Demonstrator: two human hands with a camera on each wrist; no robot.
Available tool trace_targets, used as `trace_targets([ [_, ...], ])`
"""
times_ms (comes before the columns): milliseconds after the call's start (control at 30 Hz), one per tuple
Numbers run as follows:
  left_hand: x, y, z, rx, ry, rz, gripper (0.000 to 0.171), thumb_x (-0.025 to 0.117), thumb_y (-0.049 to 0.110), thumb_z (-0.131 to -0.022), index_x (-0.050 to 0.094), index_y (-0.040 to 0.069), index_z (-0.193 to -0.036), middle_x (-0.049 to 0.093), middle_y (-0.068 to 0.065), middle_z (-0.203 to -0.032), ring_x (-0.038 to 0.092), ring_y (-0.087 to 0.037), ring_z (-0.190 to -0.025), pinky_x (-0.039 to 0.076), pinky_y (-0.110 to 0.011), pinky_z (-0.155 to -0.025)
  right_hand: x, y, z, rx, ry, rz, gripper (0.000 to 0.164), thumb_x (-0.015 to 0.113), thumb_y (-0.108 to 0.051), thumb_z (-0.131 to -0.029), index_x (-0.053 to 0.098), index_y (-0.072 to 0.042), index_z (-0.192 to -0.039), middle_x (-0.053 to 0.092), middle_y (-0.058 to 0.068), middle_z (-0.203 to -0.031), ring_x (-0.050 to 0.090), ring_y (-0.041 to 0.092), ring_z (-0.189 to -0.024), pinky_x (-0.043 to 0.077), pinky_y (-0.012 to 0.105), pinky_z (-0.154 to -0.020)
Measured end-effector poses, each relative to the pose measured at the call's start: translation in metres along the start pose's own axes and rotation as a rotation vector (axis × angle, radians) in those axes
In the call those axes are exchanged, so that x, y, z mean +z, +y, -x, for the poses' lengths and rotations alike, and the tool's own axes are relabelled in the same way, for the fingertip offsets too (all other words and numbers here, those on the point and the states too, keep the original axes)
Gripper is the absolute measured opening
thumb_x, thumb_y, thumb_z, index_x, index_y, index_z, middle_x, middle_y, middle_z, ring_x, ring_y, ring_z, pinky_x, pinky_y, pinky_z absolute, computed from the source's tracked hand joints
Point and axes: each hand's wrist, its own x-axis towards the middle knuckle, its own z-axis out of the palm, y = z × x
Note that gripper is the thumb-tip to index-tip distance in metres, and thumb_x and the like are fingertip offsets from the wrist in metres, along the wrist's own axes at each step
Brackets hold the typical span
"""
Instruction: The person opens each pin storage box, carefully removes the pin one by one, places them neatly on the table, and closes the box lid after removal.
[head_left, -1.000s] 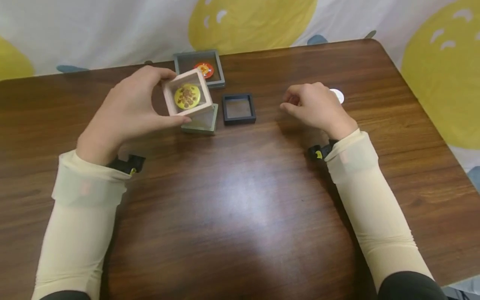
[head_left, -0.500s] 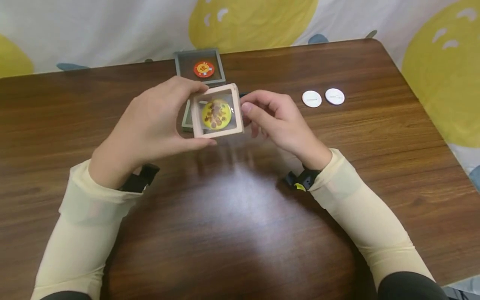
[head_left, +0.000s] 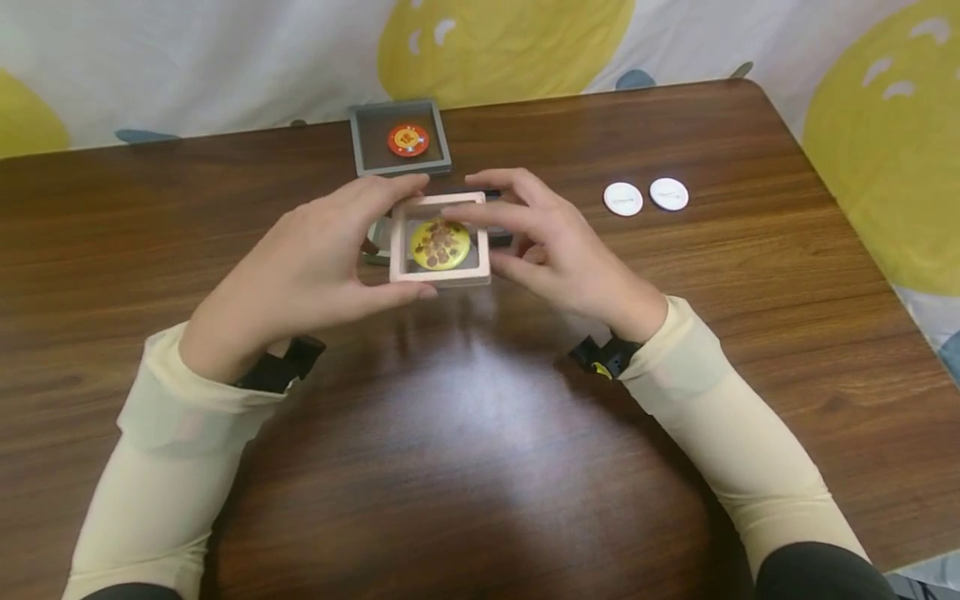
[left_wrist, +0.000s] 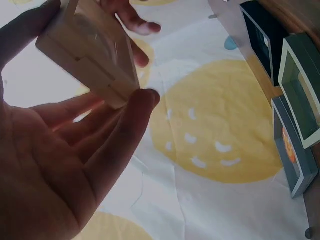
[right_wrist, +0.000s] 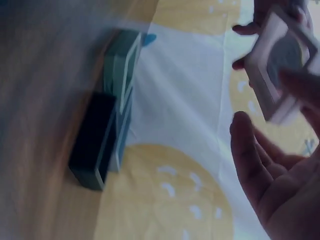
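Fingers + thumb of L hand (head_left: 303, 262) grip pink frame (head_left: 442, 278), yellow badge (head_left: 440, 244) in its window; frame's held up off table (head_left: 480, 467), btwn both hands. R hand (head_left: 562, 242): fingers loose, spread at frame's R side, one across window; contact unclear. Below: green frame (head_left: 378, 259), black frame (right_wrist: 92, 137). Farther back: grey frame (head_left: 405, 169) w/ red badge (head_left: 408, 140). Off to R, 2 white discs (head_left: 623, 199).

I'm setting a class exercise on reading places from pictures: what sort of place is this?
Probably an indoor tabletop work spot, though the wider room is out of view. A wood-grain table, the patterned cloth behind it and a pink frame held above it suggest this.
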Motion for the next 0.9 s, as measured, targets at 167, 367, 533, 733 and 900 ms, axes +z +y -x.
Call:
trace_targets([
  [167,0.004,-0.003,-0.002,0.005,-0.052,0.129,0.077,0.075,0.026,-0.082,0.035,0.001,-0.142,0.048,-0.018,-0.14,0.053,-0.03,-0.119,0.046,-0.052,-0.097,-0.01,-0.002,0.004,-0.131,0.049,0.237,0.033,0.078,-0.011,-0.077,0.073,-0.015,-0.109,0.049,0.017,-0.137,0.052,0.028,-0.117,0.053,0.04,-0.09],
  [367,0.015,0.001,-0.005,-0.113,-0.126,0.137,0.093,0.069,0.043,-0.084,0.015,0.005,-0.15,0.047,-0.017,-0.139,0.056,-0.028,-0.108,0.049,-0.05,-0.092,-0.011,-0.01,0.007,-0.255,0.151,0.439,0.027,0.083,-0.027,-0.07,0.078,-0.012,-0.092,0.067,0.013,-0.108,0.061,0.027,-0.092,0.053,0.039,-0.074],
  [533,0.021,0.009,-0.006,-0.281,-0.124,0.11,0.12,0.065,0.07,-0.07,-0.007,0.02,-0.151,0.047,-0.011,-0.14,0.056,-0.026,-0.098,0.049,-0.047,-0.086,-0.007,-0.018,0.009,-0.334,0.211,0.538,0.023,0.082,-0.025,-0.071,0.078,-0.012,-0.09,0.066,0.007,-0.082,0.059,0.021,-0.07,0.048,0.038,-0.06],
  [733,0.021,0.015,-0.006,-0.314,-0.037,0.143,0.112,0.066,0.067,-0.071,0.009,0.015,-0.152,0.057,-0.008,-0.123,0.057,-0.023,-0.096,0.049,-0.044,-0.084,-0.005,-0.025,0.01,-0.352,0.237,0.538,0.022,0.082,-0.025,-0.072,0.078,-0.012,-0.089,0.064,0.005,-0.078,0.056,0.019,-0.065,0.047,0.036,-0.056],
  [900,0.021,0.017,-0.007,-0.289,0.019,0.19,0.093,0.072,0.051,-0.076,0.029,0.007,-0.146,0.061,-0.009,-0.113,0.06,-0.022,-0.095,0.054,-0.041,-0.077,-0.005,-0.027,0.009,-0.35,0.224,0.54,0.023,0.08,-0.028,-0.076,0.078,-0.011,-0.091,0.065,0.005,-0.079,0.056,0.019,-0.065,0.049,0.033,-0.058],
])
